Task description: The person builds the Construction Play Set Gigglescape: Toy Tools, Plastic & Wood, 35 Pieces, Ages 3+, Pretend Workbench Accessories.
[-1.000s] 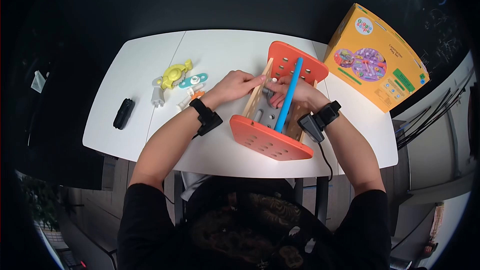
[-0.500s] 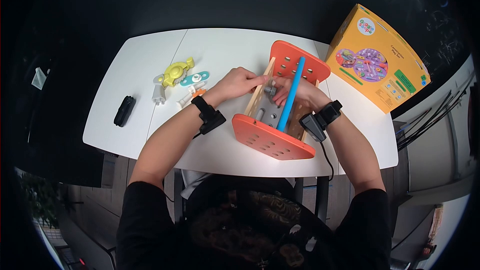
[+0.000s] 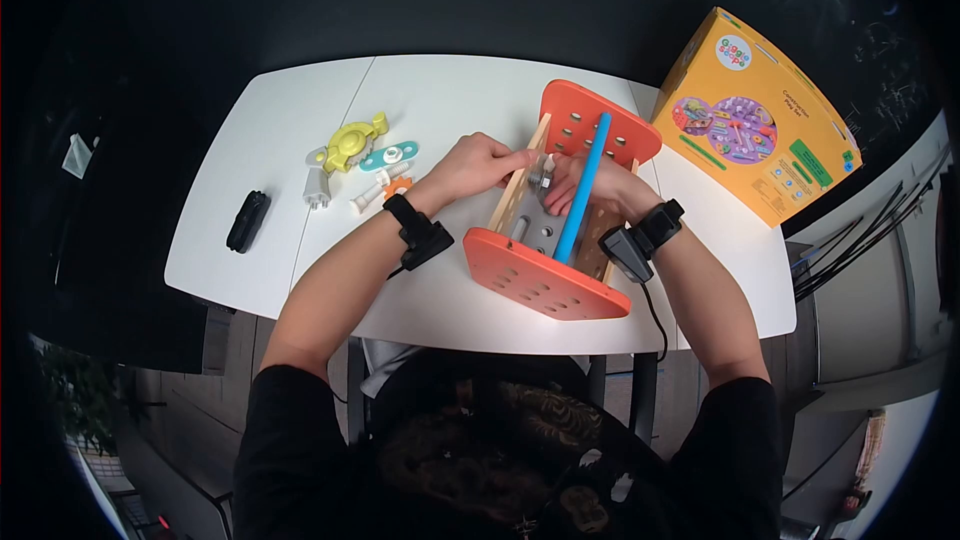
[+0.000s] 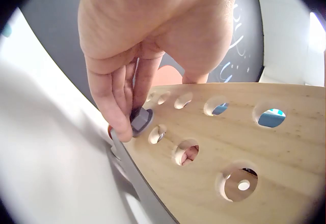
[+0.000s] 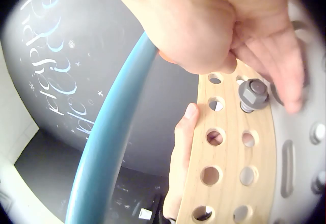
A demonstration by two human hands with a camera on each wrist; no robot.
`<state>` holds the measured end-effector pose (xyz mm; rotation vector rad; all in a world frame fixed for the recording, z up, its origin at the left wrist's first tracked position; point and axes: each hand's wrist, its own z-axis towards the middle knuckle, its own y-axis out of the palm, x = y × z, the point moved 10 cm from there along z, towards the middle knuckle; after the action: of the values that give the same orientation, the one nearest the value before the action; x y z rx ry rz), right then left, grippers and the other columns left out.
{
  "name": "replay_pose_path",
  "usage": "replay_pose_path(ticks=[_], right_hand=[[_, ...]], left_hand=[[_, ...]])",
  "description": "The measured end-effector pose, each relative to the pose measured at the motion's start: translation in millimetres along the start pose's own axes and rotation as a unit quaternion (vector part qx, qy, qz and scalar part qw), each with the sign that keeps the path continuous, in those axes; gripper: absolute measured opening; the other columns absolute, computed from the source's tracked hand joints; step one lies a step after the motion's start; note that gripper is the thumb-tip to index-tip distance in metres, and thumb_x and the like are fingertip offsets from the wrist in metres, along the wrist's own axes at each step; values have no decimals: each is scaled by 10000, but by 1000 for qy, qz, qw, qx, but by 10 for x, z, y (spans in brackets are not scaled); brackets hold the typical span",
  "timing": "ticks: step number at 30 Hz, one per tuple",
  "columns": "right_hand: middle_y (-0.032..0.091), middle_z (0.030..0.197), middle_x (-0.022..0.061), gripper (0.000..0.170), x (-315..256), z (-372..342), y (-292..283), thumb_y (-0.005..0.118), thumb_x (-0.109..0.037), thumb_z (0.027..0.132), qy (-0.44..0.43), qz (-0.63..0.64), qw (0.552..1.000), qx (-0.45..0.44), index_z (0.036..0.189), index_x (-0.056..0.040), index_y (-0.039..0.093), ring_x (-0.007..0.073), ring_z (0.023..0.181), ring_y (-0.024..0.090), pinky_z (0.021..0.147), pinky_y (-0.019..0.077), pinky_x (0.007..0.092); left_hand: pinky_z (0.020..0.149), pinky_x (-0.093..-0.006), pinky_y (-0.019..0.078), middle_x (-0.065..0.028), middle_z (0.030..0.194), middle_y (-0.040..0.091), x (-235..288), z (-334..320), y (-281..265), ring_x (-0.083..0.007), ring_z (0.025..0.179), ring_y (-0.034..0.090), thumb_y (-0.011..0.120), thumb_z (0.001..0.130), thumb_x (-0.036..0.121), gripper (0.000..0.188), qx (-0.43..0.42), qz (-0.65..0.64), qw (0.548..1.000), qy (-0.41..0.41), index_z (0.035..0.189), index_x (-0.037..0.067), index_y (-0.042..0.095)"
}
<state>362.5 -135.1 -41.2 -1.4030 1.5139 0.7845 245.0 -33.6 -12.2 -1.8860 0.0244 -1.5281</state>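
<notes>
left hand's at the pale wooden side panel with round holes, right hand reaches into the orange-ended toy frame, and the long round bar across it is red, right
Not quite: the long round bar is blue, not red, as the head view shows. The rest stands: the left hand is at the pale wooden side panel, and the right hand reaches into the orange-ended toy frame.
</notes>
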Motion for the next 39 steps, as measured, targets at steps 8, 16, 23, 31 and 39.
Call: replay_pose_path(ticks=[8, 16, 23, 31, 39], right_hand=[[677, 888, 39, 252, -77, 11, -71, 828, -117, 817, -41, -59, 997, 25, 962, -64, 629, 133, 831, 704, 660, 549, 242], [731, 921, 87, 197, -87, 12, -110, 807, -86, 838, -60, -60, 996, 30, 971, -42, 668, 153, 828, 715, 692, 572, 263], [736, 879, 154, 190, -25, 2, -24, 667, -169, 929, -8, -33, 999, 0, 954, 19, 649, 216, 760, 757, 579, 568, 268], [705, 941, 88, 260, 5, 40, -111, 765, -211, 882, -5, -75, 996, 53, 1037, -41, 644, 161, 878, 710, 711, 581, 292], [728, 920, 111, 216, -56, -8, -116, 747, -204, 926, -37, -76, 996, 39, 981, -12, 664, 174, 837, 724, 727, 583, 281]], left_hand=[[721, -299, 571, -143, 796, 753, 42, -22, -17, -187, 729, 737, 658, 925, 562, 602, 1, 3, 1000, 14, 986, -22, 788], [720, -294, 569, -137, 797, 753, 27, -28, -14, -183, 730, 734, 664, 924, 562, 597, 7, 2, 1000, 7, 980, -20, 789], [692, -306, 510, -105, 712, 695, 29, -42, -7, -154, 701, 640, 651, 932, 559, 596, 13, -16, 1000, 14, 960, -20, 787], [697, -313, 515, -118, 713, 698, 19, -24, -9, -162, 705, 647, 653, 930, 563, 600, 10, -11, 1000, 14, 960, -20, 790], [712, -288, 576, -149, 777, 750, 27, -19, -18, -189, 720, 745, 656, 931, 560, 604, 12, 3, 1000, 14, 972, -29, 788]])
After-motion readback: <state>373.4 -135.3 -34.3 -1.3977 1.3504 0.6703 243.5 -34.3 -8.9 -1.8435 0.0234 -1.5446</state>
